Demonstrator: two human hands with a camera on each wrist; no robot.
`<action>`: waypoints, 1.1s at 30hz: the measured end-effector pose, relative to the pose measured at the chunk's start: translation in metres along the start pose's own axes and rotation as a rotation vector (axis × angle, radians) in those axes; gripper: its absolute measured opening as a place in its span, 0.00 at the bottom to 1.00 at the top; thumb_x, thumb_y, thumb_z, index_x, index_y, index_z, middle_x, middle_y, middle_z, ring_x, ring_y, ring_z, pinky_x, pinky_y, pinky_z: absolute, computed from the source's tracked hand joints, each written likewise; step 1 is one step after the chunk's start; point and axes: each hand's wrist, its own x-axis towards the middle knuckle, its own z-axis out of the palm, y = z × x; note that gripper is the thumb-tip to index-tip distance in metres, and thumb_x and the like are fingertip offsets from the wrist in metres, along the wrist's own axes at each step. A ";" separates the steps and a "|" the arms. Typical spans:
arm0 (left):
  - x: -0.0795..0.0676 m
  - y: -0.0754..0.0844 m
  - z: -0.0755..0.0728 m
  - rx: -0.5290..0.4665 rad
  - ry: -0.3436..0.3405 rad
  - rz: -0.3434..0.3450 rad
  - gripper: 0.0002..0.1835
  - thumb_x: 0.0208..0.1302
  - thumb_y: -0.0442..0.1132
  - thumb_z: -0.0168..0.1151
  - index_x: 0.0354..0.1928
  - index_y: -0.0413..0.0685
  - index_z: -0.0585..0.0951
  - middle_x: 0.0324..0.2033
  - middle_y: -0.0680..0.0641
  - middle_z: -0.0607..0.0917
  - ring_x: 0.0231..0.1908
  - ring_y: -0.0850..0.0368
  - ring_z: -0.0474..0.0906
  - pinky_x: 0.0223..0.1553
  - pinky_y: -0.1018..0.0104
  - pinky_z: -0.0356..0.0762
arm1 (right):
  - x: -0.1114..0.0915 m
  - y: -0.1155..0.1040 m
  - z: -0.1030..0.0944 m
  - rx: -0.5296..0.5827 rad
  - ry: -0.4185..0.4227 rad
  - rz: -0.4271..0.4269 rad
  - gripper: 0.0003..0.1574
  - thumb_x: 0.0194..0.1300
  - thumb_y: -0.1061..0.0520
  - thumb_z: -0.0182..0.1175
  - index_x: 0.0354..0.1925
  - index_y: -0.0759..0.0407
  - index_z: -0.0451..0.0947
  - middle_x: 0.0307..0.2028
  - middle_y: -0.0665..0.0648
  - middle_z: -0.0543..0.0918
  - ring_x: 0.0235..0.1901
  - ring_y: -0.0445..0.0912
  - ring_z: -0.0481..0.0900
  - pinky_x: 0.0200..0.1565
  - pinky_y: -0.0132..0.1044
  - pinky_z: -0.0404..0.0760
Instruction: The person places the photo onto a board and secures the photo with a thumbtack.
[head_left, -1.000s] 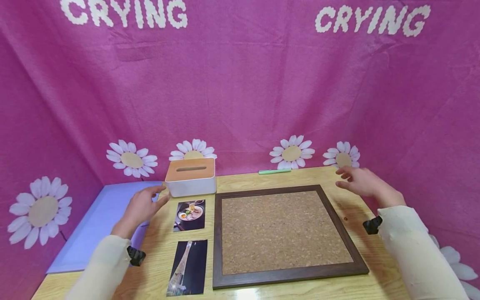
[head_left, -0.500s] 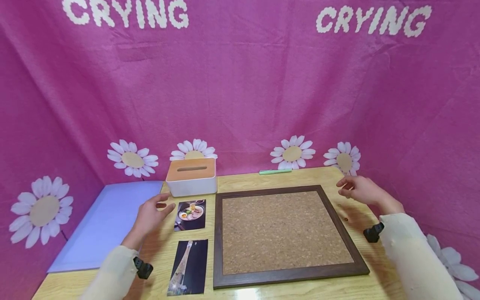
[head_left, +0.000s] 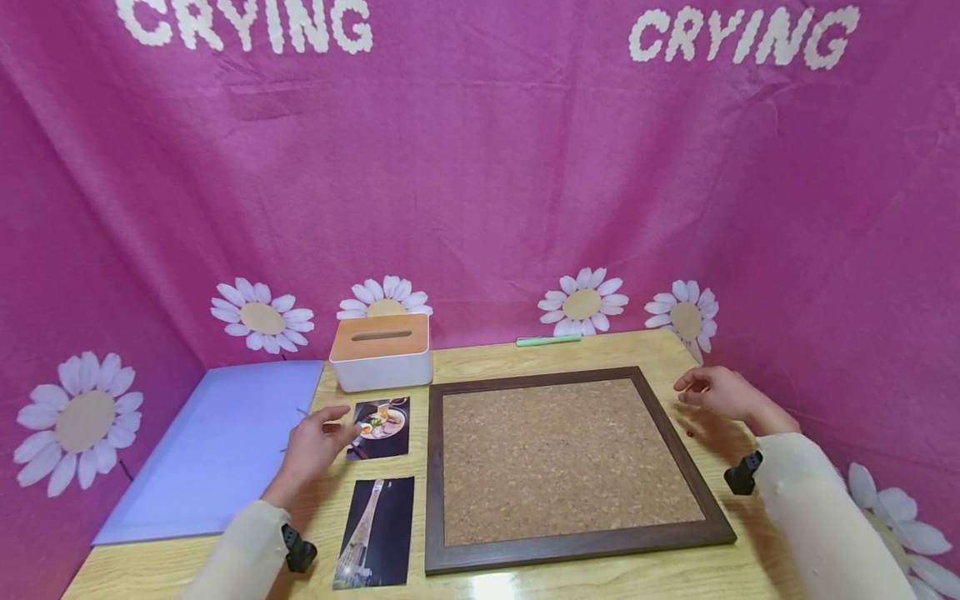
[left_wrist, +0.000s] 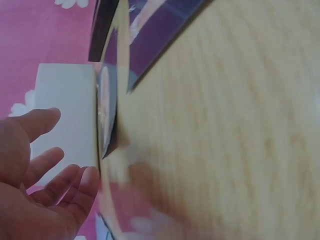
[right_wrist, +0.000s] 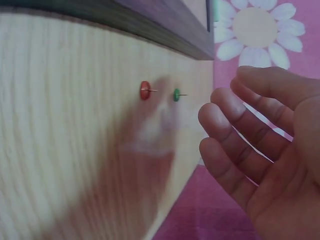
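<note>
My left hand point(head_left: 317, 440), fingers loosely bent with nothing in them, hovers at the left edge of a photo of a ramen bowl point(head_left: 386, 425). A second photo, of a lit tower at night point(head_left: 377, 533), lies nearer the front. Right of both photos is a corkboard point(head_left: 562, 467) with a dark wooden frame. Beyond its right side my right hand point(head_left: 723, 394) hangs over the table, fingers relaxed and holding nothing. Below that hand, the right wrist view shows a red thumbtack point(right_wrist: 145, 90) and a green thumbtack point(right_wrist: 176, 95) lying on the wood, pins upward.
A white tissue box point(head_left: 382, 362) with a wooden lid stands behind the ramen photo. On the left lies a flat lavender sheet point(head_left: 217, 450). A green pen point(head_left: 549, 341) rests at the table's back edge, against the pink daisy cloth point(head_left: 480, 208).
My left hand has moved right and toward me, off the lavender sheet to the ramen photo. My right hand has lowered and come slightly nearer, above the thumbtacks.
</note>
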 end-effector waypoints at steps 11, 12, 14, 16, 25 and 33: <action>0.001 -0.005 0.014 0.035 0.035 -0.020 0.26 0.61 0.41 0.69 0.61 0.38 0.79 0.54 0.33 0.84 0.54 0.39 0.82 0.55 0.47 0.79 | 0.001 0.012 0.011 0.102 -0.074 0.123 0.14 0.70 0.58 0.60 0.48 0.67 0.80 0.40 0.62 0.86 0.34 0.46 0.84 0.35 0.36 0.80; 0.001 -0.005 0.014 0.037 0.038 -0.023 0.26 0.61 0.40 0.69 0.60 0.38 0.79 0.54 0.33 0.84 0.54 0.39 0.81 0.56 0.47 0.78 | 0.001 0.013 0.012 0.104 -0.077 0.128 0.14 0.70 0.58 0.60 0.48 0.67 0.80 0.40 0.62 0.85 0.34 0.46 0.84 0.35 0.36 0.79; 0.001 -0.004 0.015 0.039 0.038 -0.038 0.26 0.61 0.40 0.69 0.60 0.37 0.79 0.54 0.32 0.84 0.55 0.39 0.81 0.57 0.46 0.78 | 0.000 0.015 0.012 0.112 -0.081 0.134 0.14 0.70 0.58 0.59 0.47 0.67 0.80 0.39 0.62 0.85 0.32 0.45 0.84 0.34 0.36 0.79; 0.001 -0.003 0.017 0.026 0.029 -0.060 0.26 0.61 0.39 0.69 0.60 0.37 0.79 0.55 0.32 0.83 0.56 0.38 0.80 0.58 0.45 0.76 | 0.000 0.017 0.014 0.134 -0.085 0.137 0.13 0.70 0.59 0.59 0.47 0.68 0.79 0.37 0.62 0.85 0.31 0.45 0.83 0.32 0.36 0.80; 0.000 -0.002 0.026 0.091 0.050 -0.048 0.26 0.54 0.33 0.74 0.57 0.36 0.81 0.52 0.32 0.84 0.51 0.40 0.79 0.55 0.44 0.76 | 0.000 0.021 0.024 0.113 -0.045 0.147 0.11 0.69 0.59 0.60 0.43 0.66 0.81 0.33 0.58 0.83 0.27 0.44 0.78 0.29 0.37 0.77; -0.001 0.003 0.025 0.097 0.076 -0.036 0.24 0.52 0.29 0.74 0.54 0.38 0.83 0.48 0.33 0.85 0.49 0.40 0.80 0.51 0.47 0.77 | 0.004 0.021 0.028 0.071 -0.018 0.190 0.07 0.67 0.59 0.61 0.38 0.62 0.83 0.30 0.55 0.82 0.28 0.45 0.73 0.29 0.37 0.73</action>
